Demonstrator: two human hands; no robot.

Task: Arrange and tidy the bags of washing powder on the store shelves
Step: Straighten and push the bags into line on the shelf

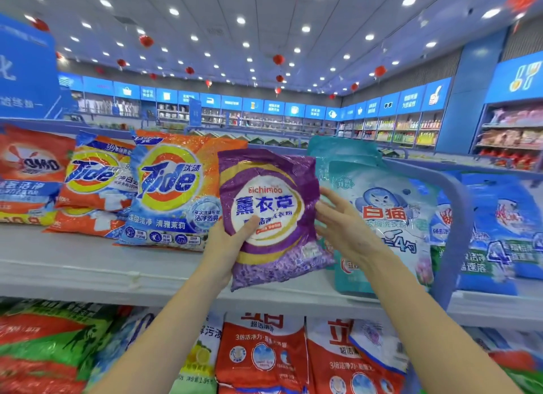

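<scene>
My left hand (232,246) grips the crinkly purple plastic washing-powder bag (270,205), right hand (343,217) open at its edge, above the grey shelf (88,264); unplaced yet, I judge, and orange Tide bags (173,187) lie askew.

The purple bag (269,214) is showing a white-and-gold swirl, the orange bag (170,187) a yellow ring with blue letters, the teal bag (390,193) red characters.

1. The Eichimoo bag (269,217) is in front of the upper shelf (73,264), between the large Tide bag (173,187) on its left and the cat-logo bag (388,217) on its right.
2. The Omo bag (26,173) lies farthest left.
3. The lower-shelf bags (261,358) sit beneath.
</scene>
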